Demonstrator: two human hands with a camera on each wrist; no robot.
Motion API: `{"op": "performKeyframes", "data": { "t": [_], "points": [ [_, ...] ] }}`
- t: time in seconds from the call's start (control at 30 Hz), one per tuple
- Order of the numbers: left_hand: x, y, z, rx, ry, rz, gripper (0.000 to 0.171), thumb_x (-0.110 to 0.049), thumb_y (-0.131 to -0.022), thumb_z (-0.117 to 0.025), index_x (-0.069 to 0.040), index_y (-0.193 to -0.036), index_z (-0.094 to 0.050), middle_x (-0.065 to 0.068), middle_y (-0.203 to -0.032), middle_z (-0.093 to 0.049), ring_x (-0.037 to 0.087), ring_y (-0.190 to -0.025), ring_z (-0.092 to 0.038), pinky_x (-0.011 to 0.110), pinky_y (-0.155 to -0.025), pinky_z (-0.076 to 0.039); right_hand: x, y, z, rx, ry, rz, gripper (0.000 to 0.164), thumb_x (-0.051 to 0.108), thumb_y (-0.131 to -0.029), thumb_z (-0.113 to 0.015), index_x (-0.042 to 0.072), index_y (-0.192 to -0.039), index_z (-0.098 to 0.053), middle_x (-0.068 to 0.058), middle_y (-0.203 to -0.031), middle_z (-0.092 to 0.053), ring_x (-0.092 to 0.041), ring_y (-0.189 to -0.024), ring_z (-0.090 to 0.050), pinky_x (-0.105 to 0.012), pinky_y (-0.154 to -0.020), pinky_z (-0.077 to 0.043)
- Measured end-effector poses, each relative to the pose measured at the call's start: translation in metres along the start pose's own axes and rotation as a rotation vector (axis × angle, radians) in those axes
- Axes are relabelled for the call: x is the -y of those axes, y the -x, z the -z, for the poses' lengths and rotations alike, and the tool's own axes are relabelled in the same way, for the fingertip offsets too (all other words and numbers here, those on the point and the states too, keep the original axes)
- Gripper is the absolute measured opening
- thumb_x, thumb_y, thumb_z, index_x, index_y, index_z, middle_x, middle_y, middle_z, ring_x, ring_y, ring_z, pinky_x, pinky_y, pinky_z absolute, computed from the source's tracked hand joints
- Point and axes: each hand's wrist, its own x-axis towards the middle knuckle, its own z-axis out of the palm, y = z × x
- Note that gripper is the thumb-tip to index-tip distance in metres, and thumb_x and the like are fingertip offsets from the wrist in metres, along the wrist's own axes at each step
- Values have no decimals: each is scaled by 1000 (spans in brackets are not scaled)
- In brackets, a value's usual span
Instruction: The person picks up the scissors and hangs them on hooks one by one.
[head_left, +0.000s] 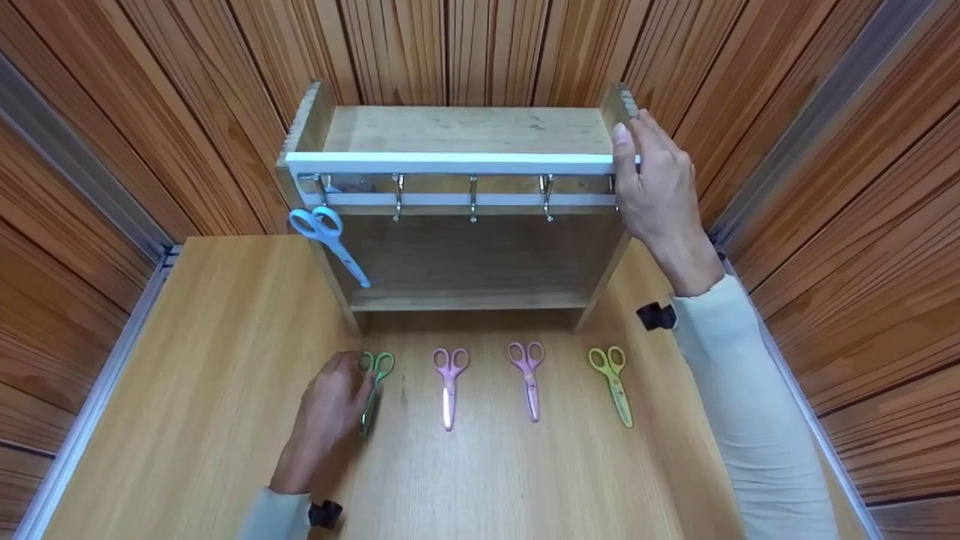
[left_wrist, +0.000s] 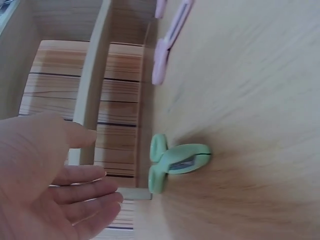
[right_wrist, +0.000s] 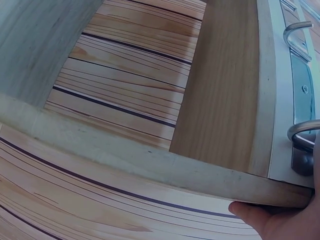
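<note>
Green scissors (head_left: 373, 390) lie on the table, with my left hand (head_left: 330, 405) right beside their handles. In the left wrist view, the fingers (left_wrist: 87, 192) of that hand are loosely extended, with a gap between them and the green scissors (left_wrist: 180, 159). My right hand (head_left: 660, 187) grips the upper right side of a wooden shelf (head_left: 465, 131), at the end of its white hook rail (head_left: 450, 163). Blue scissors (head_left: 330, 232) hang by a handle loop from the leftmost hook.
Pink scissors (head_left: 449, 382), purple-pink scissors (head_left: 528, 379) and yellow-green scissors (head_left: 615, 382) lie in a row on the table (head_left: 480, 487), handles toward the shelf. Several metal hooks (head_left: 473, 199) line the rail. Wood-panelled walls (head_left: 487, 52) stand behind and at both sides.
</note>
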Motion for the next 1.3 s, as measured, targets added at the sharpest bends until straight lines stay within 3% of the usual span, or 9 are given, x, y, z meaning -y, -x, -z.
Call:
{"op": "performKeyframes", "data": {
  "t": [0.33, 0.53, 0.77, 1.0, 1.3],
  "points": [
    [3, 1, -18, 128, -246, -21, 69, -28, -99, -74, 13, -148, -47, 38, -150, -49, 51, -131, -60, 60, -104, -55, 0, -1, 2, -4, 0, 0, 61, 42, -111, -39, -1, -153, -50, -21, -166, -41, -36, -155, -40, -55, -126, -34],
    [6, 3, -25, 88, -301, -69, 70, -27, -97, -76, 16, -144, -49, 41, -147, -52, 55, -136, -56, 62, -103, -56, 0, -2, 2, -25, 1, 19, 59, 39, -111, -40, -4, -149, -53, -24, -163, -44, -37, -154, -42, -54, -126, -34],
    [5, 5, -31, 9, -410, -122, 61, -26, -95, -77, 18, -133, -57, 39, -131, -63, 50, -115, -69, 56, -86, -64, -1, 0, 0, -16, -11, 10, 58, 39, -112, -39, -2, -151, -51, -23, -165, -42, -36, -154, -42, -55, -125, -35],
    [-1, 0, -34, -74, -521, -168, 37, -19, -93, -75, 15, -105, -65, 24, -90, -64, 33, -73, -65, 42, -56, -60, -1, 0, 0, -24, -9, 19, 57, 38, -112, -39, -2, -150, -53, -23, -164, -43, -34, -154, -42, -55, -125, -36],
    [-4, -8, -31, 1, -519, -101, 28, -16, -96, -69, 12, -97, -67, 21, -82, -62, 25, -60, -59, 40, -54, -60, 0, 1, 0, -8, 13, 12, 61, 42, -113, -37, -3, -151, -52, -23, -165, -42, -33, -156, -39, -53, -127, -34]
  ]
}}
